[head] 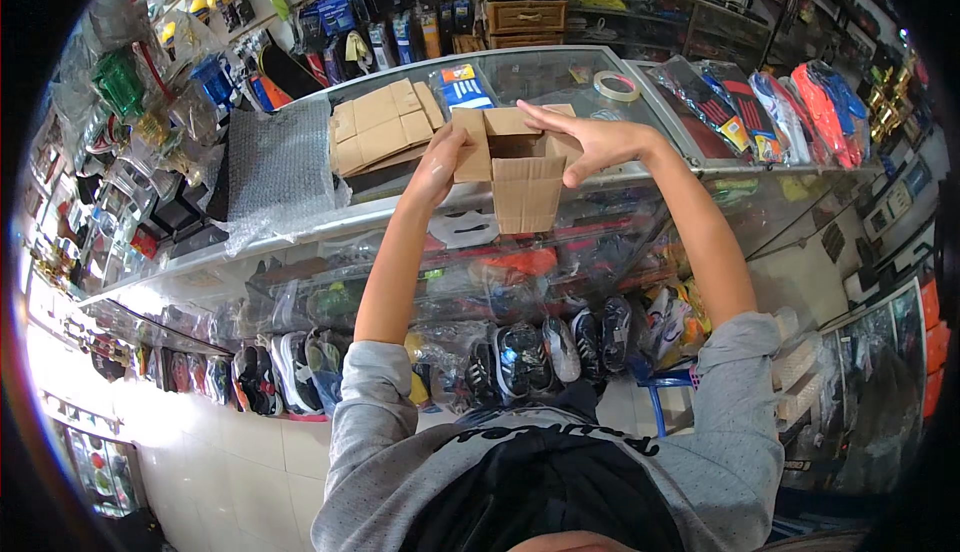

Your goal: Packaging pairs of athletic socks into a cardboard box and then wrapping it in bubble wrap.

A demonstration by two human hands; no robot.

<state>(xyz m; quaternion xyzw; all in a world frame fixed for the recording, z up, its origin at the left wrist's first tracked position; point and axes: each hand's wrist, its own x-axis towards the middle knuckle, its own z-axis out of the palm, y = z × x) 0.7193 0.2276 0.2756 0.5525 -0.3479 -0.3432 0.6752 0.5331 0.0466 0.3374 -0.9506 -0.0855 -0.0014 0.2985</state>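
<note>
A small open cardboard box stands at the front edge of a glass display counter, its flaps spread outward and its inside dark. My left hand grips the box's left flap, with the fingertips partly hidden. Over the right flap lies my right hand, thumb and fingers spread, touching the box without closing on it. Folded flat cardboard boxes are stacked left of my left hand. Behind the box is a blue and white plastic package. A roll of tape lies beyond my right hand.
Bubble wrap covers the counter's left part and hangs over its front edge. Packaged sports socks or similar goods lie on the right counter. Shoes line up below, and a blue plastic stool stands close to my right side.
</note>
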